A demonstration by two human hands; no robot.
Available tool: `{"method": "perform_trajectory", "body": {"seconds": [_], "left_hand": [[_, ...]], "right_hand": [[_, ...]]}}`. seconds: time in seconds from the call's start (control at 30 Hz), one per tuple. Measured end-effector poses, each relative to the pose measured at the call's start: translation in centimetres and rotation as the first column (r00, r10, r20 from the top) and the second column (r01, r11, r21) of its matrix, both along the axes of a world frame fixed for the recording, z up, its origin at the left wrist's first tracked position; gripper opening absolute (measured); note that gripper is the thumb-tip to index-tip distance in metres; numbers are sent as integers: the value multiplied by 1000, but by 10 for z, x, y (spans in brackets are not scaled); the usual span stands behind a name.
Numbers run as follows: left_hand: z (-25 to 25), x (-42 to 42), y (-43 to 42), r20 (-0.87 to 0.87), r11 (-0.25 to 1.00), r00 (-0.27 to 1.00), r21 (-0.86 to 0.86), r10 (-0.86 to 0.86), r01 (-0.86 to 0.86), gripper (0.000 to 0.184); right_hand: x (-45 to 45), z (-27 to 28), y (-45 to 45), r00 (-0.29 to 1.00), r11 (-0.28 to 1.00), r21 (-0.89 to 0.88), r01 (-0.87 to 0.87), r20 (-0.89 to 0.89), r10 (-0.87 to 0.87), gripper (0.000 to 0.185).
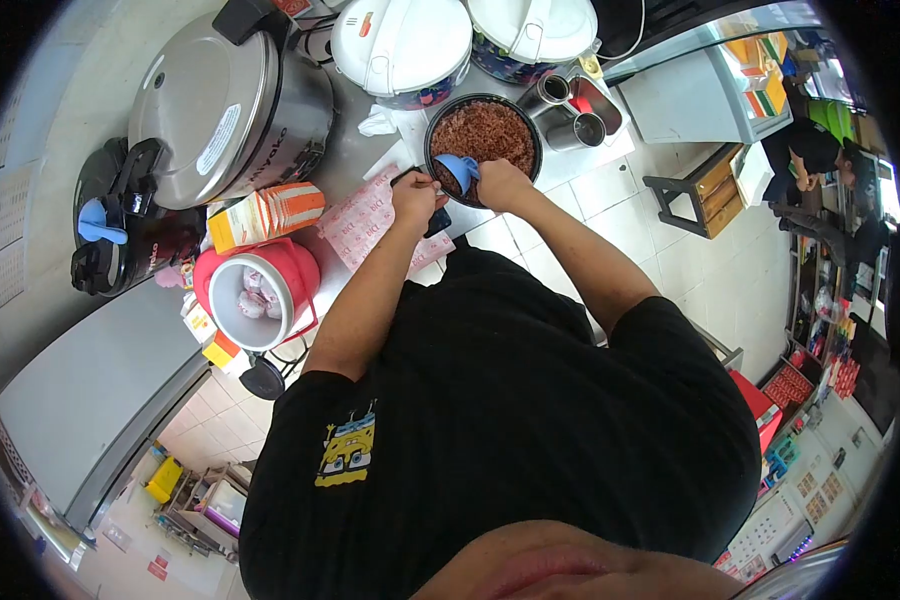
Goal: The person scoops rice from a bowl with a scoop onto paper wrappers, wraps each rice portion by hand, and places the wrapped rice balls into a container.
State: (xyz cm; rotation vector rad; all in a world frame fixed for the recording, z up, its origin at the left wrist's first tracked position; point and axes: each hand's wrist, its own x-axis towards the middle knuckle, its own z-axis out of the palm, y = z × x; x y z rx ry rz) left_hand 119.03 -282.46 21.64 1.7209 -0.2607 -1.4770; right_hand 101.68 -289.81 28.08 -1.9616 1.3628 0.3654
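Note:
A round black bowl (531,112) of reddish-brown grain (485,130) stands on the counter. My right hand (503,186) is closed on a blue scoop (457,167), which lies at the near left part of the grain. My left hand (417,201) is closed at the bowl's left edge; what its fingers hold, if anything, is too small to make out. A dark object (437,222) shows just below that hand. Pink-and-white printed paper (360,222) lies on the counter to the left of it.
Two white-lidded pots (402,45) and metal cups (576,131) stand behind and right of the bowl. At left are a large steel cooker (210,110), an orange-and-white bag (270,215) and a red bucket (308,280). A person (815,150) is far right.

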Motion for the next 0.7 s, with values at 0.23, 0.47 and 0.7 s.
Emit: {"method": "perform_trajectory", "body": {"seconds": [0.23,0.47,0.7], "left_hand": [[-1,1,-2,89,999,996,20,-31,29,25],[-2,11,-2,712,872,637,-71,-296,484,44],[-18,22,-5,747,781,516,9,-420,624,36]], "right_hand": [[-38,-14,-40,992,999,42,-17,122,12,30],[18,-3,3,990,994,22,108,-91,-106,30],[16,9,7,993,993,16,119,-3,-119,30]]}}
